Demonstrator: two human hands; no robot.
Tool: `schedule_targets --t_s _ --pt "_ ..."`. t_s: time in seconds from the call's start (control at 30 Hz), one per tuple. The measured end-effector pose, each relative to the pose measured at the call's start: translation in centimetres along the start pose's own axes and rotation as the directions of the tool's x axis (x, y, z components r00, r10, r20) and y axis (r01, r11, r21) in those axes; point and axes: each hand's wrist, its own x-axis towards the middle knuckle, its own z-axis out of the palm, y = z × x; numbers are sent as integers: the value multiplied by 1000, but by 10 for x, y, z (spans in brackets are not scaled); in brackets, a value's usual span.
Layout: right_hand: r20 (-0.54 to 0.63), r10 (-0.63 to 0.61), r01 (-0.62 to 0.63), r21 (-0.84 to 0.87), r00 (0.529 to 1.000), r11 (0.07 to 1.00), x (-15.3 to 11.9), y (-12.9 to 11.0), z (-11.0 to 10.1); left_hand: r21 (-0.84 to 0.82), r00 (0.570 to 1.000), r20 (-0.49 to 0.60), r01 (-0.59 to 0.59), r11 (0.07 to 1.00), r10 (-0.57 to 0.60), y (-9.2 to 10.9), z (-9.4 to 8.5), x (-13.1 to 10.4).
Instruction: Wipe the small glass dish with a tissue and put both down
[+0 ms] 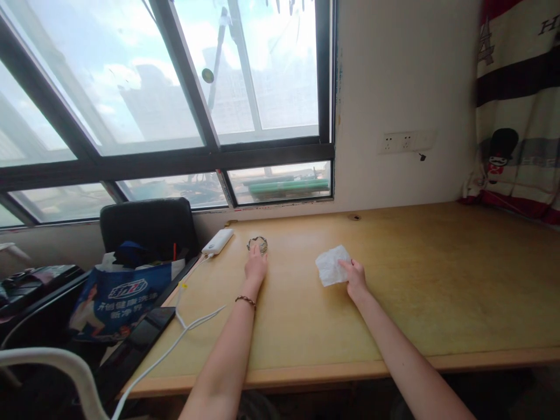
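My left hand [256, 266] reaches across the left part of the table, its fingers over the near rim of a small round dish [263, 245]. The dish has a dark, wavy rim and looks like a glass ashtray; the fingers cover part of it. A thin white tissue [331, 267] is pinched between the thumb and fingers of my right hand [356, 279]. It hangs just to the left of that hand, over the middle of the table, slightly crumpled. Around my left wrist is a braided bracelet [245, 300].
A white power bank [217, 241] with a white cable [188, 328] lies along the left edge of the wooden table [437, 280]. Beyond that edge are a black chair [149, 224] and a blue bag [125, 297]. A window and wall sockets [398, 142] are behind.
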Motion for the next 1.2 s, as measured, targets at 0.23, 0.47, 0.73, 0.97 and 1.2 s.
schedule_targets --t_s 0.23,0.47,0.73,0.97,1.2 --pt "-61 -4 3 -12 998 1000 7 3 2 -109 982 -139 -146 983 130 -16 6 -3" --pt "-22 -383 329 -470 923 819 -5 -10 2 -171 965 -134 -244 954 223 45 -3 -37" --pt "279 -277 332 -177 920 927 -30 -15 22 -501 896 -15 -391 772 444 141 10 -104" --pt "183 -261 298 -216 948 930 -25 -15 14 -801 921 13 -223 556 388 140 -4 -112" --pt "266 -378 462 -465 887 755 -29 -14 9 -910 936 335 290 297 110 130 14 -103"
